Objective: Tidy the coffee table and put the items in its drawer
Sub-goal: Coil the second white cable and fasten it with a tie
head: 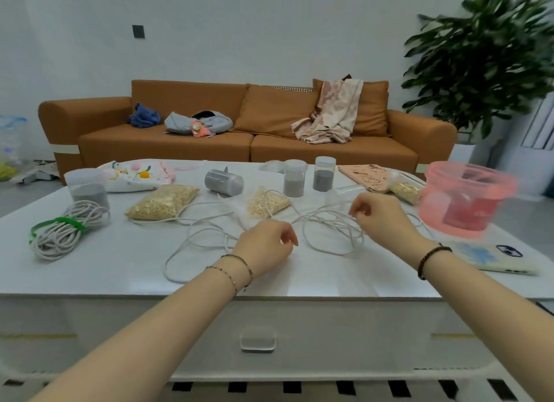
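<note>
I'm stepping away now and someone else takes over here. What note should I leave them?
Left hand: fingers curled over the loose white cord, grip unclear.
Right hand: pinches that cord.
Bundled cord with green tie lies at the table's left. Oat bags, grey-powder jars, pink tub and phone sit on the tabletop. Drawer is shut.
Done: one cord bundled.
Left: coil the loose cord, open the drawer, stow everything.

A pale wall (269, 26) spans twelve o'clock, with a dark switch plate (138, 31) at eleven. Below it stands an orange-brown sofa (180, 145), and a leafy plant (485, 56) at two
</note>
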Available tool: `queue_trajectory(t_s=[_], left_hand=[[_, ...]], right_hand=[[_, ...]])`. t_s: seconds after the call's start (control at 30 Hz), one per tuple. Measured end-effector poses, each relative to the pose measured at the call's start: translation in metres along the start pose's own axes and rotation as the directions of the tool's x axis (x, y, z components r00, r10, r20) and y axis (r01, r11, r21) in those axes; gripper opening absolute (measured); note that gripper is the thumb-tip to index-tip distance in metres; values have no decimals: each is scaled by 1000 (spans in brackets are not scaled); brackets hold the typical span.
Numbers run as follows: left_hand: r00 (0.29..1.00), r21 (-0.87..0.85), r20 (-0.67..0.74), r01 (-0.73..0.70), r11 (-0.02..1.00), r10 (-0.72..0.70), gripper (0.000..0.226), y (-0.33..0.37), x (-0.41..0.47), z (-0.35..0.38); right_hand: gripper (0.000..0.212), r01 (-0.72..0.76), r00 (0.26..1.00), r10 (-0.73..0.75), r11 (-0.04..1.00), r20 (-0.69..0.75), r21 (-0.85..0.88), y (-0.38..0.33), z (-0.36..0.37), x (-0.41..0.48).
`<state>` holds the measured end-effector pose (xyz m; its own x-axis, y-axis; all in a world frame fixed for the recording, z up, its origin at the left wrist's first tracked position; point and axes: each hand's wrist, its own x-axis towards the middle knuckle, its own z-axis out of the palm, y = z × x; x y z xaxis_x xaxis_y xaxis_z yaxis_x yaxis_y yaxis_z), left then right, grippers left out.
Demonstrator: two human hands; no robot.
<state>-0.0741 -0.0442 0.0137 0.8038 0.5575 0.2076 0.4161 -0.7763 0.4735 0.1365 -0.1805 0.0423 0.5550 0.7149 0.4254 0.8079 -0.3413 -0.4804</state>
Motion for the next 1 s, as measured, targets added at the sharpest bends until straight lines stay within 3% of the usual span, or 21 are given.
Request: queue_trajectory(t_s=[0.13,0.23,0.33,0.47,0.63,0.77,0.83,0.93,1.0], left_hand=[[1000,-53,0,-30,998,30,22,13,4,13],[998,-135,33,-57,989,62,24,23,9,23],[981,-182,130,-116,976,141,30,32,13,32],[953,-73,210,-209,975,220,30,37,21,46],[947,122,261,-226,967,189,50,41,27,50],[949,103,282,-174,979,139,55,46,38,46],[959,6,230,-171,985,165,43,52,41,45],[970,-180,-51,-244,953,239,37,67,41,39],[948,-159,-138,-307,938,287,34,76,39,32]], right_hand=[[26,-142,981,171,955,91,-260,39,6,0],[18,-139,958,227,900,173,-413,48,14,-7],[21,-140,964,229,868,135,-476,46,15,-4],[29,-197,938,325,787,121,-584,52,11,-3],[18,-62,926,282,769,250,-636,53,-15,-6],[16,96,875,227,784,427,-613,33,-45,-6],[13,143,872,159,823,464,-550,19,-63,-5],[13,193,898,16,883,440,-428,-3,-76,-2],[9,226,910,-77,916,408,-331,-19,-77,1]])
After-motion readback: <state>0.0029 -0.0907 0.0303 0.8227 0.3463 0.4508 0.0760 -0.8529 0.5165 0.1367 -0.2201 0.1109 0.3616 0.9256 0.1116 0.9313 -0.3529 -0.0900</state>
